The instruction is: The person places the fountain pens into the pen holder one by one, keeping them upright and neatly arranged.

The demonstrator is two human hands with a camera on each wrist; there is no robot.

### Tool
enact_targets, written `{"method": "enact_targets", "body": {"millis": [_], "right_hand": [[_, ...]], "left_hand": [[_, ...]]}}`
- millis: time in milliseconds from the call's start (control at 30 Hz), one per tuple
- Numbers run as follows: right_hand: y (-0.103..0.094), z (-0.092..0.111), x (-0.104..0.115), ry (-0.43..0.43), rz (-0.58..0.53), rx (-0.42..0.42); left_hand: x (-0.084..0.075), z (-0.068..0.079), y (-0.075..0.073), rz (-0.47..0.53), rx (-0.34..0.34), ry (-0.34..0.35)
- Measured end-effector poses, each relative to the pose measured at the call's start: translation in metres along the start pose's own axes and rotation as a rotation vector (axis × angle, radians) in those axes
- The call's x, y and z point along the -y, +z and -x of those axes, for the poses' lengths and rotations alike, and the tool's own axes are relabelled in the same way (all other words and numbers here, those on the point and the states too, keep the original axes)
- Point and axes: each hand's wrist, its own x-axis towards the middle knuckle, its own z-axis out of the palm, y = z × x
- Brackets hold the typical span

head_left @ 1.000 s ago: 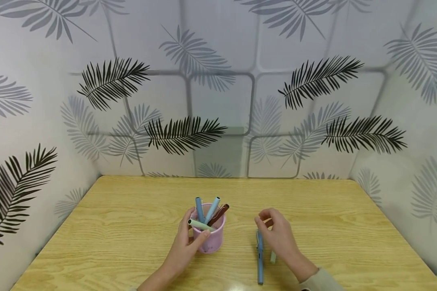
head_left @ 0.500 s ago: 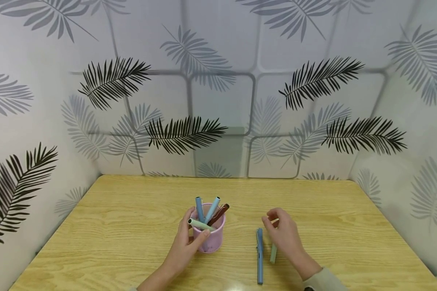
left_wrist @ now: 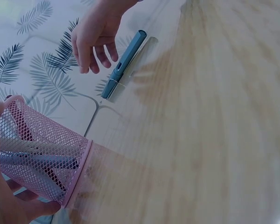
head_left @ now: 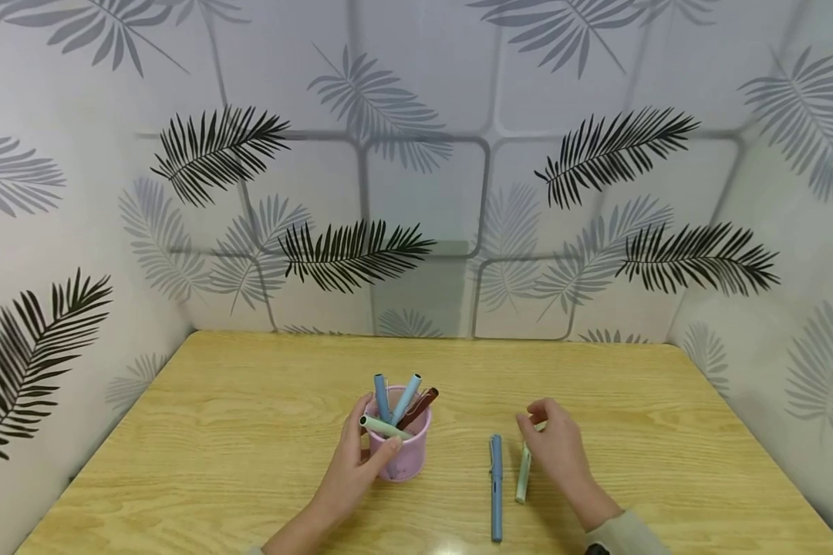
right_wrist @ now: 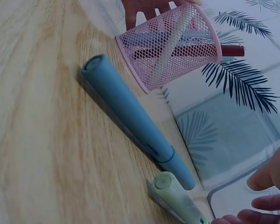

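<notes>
My left hand (head_left: pixel 343 474) grips a pink mesh pen holder (head_left: pixel 408 459) from its left side, thumb near the rim. Out of the holder stick a blue pen (head_left: pixel 381 395), a light blue pen (head_left: pixel 407 395), a dark red pen (head_left: pixel 419 407) and a pale green pen (head_left: pixel 382 426) leaning over the rim. On the table, a second blue pen (head_left: pixel 496 493) lies lengthwise, with another pale green pen (head_left: pixel 523 479) to its right. Over that green pen's far end hovers my right hand (head_left: pixel 558 447), partly hiding it. The right wrist view shows its thumb and fingers (right_wrist: pixel 266 203) apart and loosely bent.
The wood-grain table (head_left: pixel 250 401) meets a back wall (head_left: pixel 423 193) with leaf-patterned covering, and similar walls flank both sides. In the left wrist view the loose blue pen (left_wrist: pixel 126 60) lies between the holder and the table's near part.
My right hand has moved to the right, from above the blue pen's far end to above the loose green pen. The left hand and the holder have stayed put.
</notes>
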Motion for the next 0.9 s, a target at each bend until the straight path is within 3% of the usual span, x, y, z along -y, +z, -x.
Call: {"method": "enact_targets", "body": {"millis": [533,900], "right_hand": [[-0.005,-0.002,-0.009,0.115,0.117,0.097],[-0.006,-0.002,-0.012,0.186,0.103,0.211]], "left_hand": [[-0.002,0.000,-0.001,-0.009,0.007,-0.012],[-0.002,0.001,0.000,-0.023,0.000,0.004]]}}
